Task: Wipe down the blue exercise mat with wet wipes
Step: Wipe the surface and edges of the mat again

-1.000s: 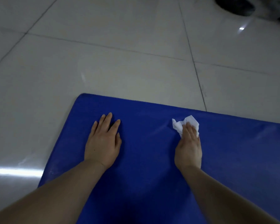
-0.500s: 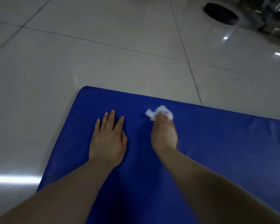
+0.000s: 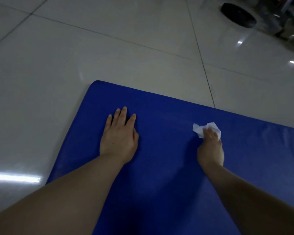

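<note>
The blue exercise mat [image 3: 168,167] lies on the tiled floor, its rounded far-left corner in view. My left hand [image 3: 119,136] rests flat on the mat near that corner, fingers straight and spread a little. To its right, my right hand [image 3: 210,148] presses a crumpled white wet wipe [image 3: 199,129] onto the mat with its fingers laid over it. The wipe sticks out ahead of and beside the fingertips; the part under the fingers is hidden.
Glossy grey floor tiles [image 3: 109,61] surround the mat on the left and beyond it. A black round object [image 3: 238,15] and shiny metal items [image 3: 288,19] stand at the far right corner of the view.
My right hand swept the wipe left toward my left hand, then back right along the mat. The left hand stayed flat in place.
</note>
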The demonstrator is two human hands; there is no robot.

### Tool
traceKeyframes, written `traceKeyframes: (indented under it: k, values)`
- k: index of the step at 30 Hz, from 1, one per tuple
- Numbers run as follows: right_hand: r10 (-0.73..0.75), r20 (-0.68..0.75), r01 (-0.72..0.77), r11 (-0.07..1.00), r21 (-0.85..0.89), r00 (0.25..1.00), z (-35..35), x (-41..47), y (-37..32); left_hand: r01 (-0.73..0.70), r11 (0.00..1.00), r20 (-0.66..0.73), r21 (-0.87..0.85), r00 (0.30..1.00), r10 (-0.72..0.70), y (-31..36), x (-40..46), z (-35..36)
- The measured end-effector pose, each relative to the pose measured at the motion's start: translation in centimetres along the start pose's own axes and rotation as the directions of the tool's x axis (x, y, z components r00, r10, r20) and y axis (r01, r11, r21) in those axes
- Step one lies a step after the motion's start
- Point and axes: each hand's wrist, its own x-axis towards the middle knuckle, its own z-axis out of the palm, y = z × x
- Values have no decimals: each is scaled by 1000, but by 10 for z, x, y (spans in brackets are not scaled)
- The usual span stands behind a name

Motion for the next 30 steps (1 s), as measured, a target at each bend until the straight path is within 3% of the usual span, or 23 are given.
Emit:
traceKeyframes:
  k: [2, 4, 7, 9, 11, 13, 15, 25, 27, 30]
  values:
    - [-1, 4, 1, 997, 72, 1000, 15, -2, -21, 0, 1000, -9, -18, 1000, 0, 1, -1, -1]
    - [-108, 16, 107, 990, 91, 994, 31, -17, -56, -6, 998, -26, -56, 1000, 4, 0, -1, -3]
    - [-528, 75, 526, 849, 52, 846, 54, -57, -106, -28, 990, -57, -140, 998, 21, -2, -2, -4]
    - [-641, 111, 641, 766, 46, 759, 57, -70, -109, -49, 980, -89, -193, 995, 32, -3, -3, -4]
    - [-570, 94, 567, 822, 64, 816, 45, -66, -83, -71, 969, -123, -238, 991, 43, -4, -4, -3]
    - [-365, 80, 359, 930, 80, 927, 22, -55, -39, -84, 959, -152, -271, 987, 43, -5, -5, -2]
    - [-145, 49, 141, 987, 72, 988, -3, -44, 4, -88, 953, -157, -291, 987, 43, -3, -5, -3]
    - [119, 54, -118, 993, -12, 991, 3, -29, -5, -171, 951, -64, -259, 985, 159, -11, -44, -9]
    - [50, 63, -55, 995, 78, 997, 9, -36, -31, -161, 950, -68, -266, 987, 148, -10, -43, -9]
    - [-358, 108, 353, 933, 70, 927, 29, -70, -79, -162, 942, -51, -293, 987, 154, -11, -43, -9]
